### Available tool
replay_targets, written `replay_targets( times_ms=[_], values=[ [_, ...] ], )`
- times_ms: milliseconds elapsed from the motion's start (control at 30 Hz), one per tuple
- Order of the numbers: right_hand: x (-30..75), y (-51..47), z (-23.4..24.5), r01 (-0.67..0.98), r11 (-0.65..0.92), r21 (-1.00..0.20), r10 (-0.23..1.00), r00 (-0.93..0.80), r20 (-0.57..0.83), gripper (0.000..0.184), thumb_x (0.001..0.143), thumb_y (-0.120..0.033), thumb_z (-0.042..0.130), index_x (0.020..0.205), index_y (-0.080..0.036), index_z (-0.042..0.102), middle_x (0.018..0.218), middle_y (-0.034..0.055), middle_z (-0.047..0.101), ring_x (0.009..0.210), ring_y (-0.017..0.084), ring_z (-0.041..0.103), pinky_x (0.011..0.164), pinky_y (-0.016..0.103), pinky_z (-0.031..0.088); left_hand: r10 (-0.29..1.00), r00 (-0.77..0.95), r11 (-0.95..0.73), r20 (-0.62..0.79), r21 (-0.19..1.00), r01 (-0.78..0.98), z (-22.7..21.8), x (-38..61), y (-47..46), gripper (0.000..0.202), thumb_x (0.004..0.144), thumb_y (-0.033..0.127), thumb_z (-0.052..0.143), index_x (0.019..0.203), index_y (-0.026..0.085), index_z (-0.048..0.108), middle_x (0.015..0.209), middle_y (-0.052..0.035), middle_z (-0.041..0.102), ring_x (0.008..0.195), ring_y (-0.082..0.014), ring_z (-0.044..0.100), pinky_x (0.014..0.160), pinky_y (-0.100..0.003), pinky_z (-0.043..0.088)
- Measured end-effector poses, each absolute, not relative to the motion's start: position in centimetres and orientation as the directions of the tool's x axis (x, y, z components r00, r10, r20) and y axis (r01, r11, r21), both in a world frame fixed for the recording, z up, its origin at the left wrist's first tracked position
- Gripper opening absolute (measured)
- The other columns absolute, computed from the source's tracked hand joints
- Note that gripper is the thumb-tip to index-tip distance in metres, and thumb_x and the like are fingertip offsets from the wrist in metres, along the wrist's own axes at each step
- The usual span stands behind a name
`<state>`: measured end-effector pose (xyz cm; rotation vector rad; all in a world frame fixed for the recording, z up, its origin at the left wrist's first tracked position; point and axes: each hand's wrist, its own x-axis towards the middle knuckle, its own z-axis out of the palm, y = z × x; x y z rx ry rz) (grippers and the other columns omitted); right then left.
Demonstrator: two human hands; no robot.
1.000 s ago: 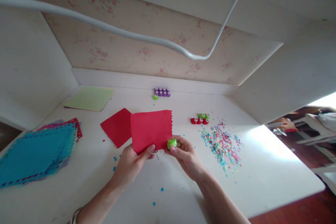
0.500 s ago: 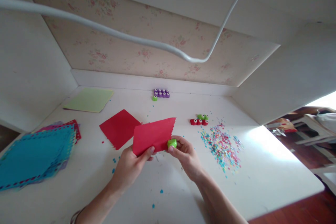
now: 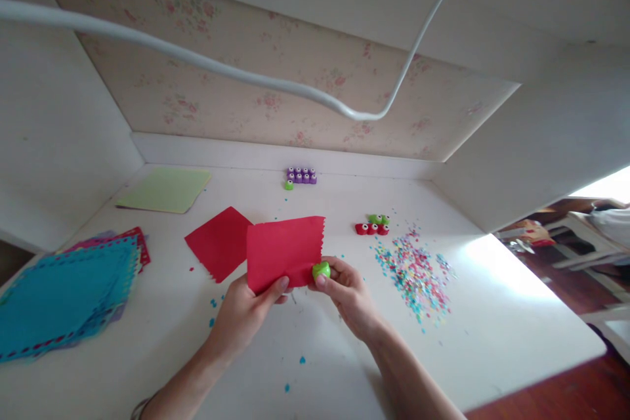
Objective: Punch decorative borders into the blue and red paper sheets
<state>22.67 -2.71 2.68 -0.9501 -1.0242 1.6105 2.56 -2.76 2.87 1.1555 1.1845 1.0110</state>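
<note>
Specks of blue paper [image 3: 302, 359] are lying on the white table [image 3: 492, 315] just short of the grip. Over them the left hand [image 3: 246, 315] is pinching the lower edge of a red sheet [image 3: 283, 249] between thumb and fingers, holding it raised and tilted off the table. The right hand [image 3: 347, 292] is closing thumb and fingertips on a small green punch [image 3: 321, 270] sitting at the sheet's lower right corner. The sheet is showing plain bright red, roughly rectangular, its right edge cut into zigzag notches. Just left of the grip a second red sheet [image 3: 216, 251] is lying flat; well left, a blue paper stack [image 3: 63, 292]. Right of the grip a confetti heap [image 3: 413, 272] is spreading out, with red punches [image 3: 373, 229] beyond it. Farthest beyond the grip, purple punches [image 3: 301, 175] and a pale green sheet [image 3: 167, 189] are resting.
</note>
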Motion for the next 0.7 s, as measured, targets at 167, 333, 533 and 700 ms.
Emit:
replay_targets(
  times_ms=[167, 333, 533, 700],
  values=[
    [22.73, -2.71, 3.03, -0.32, -0.22, -0.922, 0.959, -0.244, -0.144, 0.028, 0.079, -0.033, 0.076, 0.102, -0.017, 0.07, 0.091, 0.0054, 0.07, 0.084, 0.017, 0.064, 0.083, 0.034, 0.05, 0.979, 0.127, 0.158, -0.158, 0.987, 0.012, 2.95, 2.5, -2.73, 0.04, 0.08, 0.044, 0.07, 0.107, 0.015, 0.071, 0.103, -0.0097, 0.075, 0.082, -0.0248, 0.073, 0.072, -0.032, 0.061],
    [23.08, -2.65, 3.06, -0.365, -0.307, -0.879, 0.936, -0.282, -0.21, 0.025, 0.08, -0.034, 0.075, 0.096, -0.015, 0.07, 0.087, 0.0057, 0.069, 0.077, 0.015, 0.066, 0.077, 0.031, 0.052, 0.978, 0.149, 0.146, -0.148, 0.989, 0.019, 3.04, 2.49, -2.73, 0.037, 0.081, 0.044, 0.068, 0.104, 0.015, 0.07, 0.096, -0.0085, 0.076, 0.076, -0.0232, 0.072, 0.069, -0.031, 0.059],
    [23.11, -2.46, 2.83, -0.28, -0.268, -0.922, 0.953, -0.218, -0.21, 0.025, 0.076, -0.032, 0.078, 0.095, -0.017, 0.07, 0.085, 0.004, 0.07, 0.076, 0.014, 0.065, 0.075, 0.029, 0.052, 0.982, 0.137, 0.092, -0.13, 0.963, 0.254, 2.96, 2.16, -2.72, 0.029, 0.081, 0.045, 0.067, 0.083, 0.017, 0.07, 0.073, -0.0046, 0.075, 0.07, -0.0226, 0.07, 0.063, -0.027, 0.053],
    [22.91, -2.56, 3.14, -0.317, -0.294, -0.902, 0.941, -0.26, -0.216, 0.028, 0.077, -0.034, 0.078, 0.099, -0.018, 0.07, 0.094, 0.0057, 0.071, 0.085, 0.017, 0.066, 0.082, 0.033, 0.051, 0.984, 0.147, 0.067, -0.097, 0.979, 0.192, 2.88, 2.16, -2.73, 0.029, 0.083, 0.044, 0.065, 0.082, 0.016, 0.072, 0.076, -0.006, 0.075, 0.072, -0.0226, 0.069, 0.066, -0.028, 0.052]
  ],
)
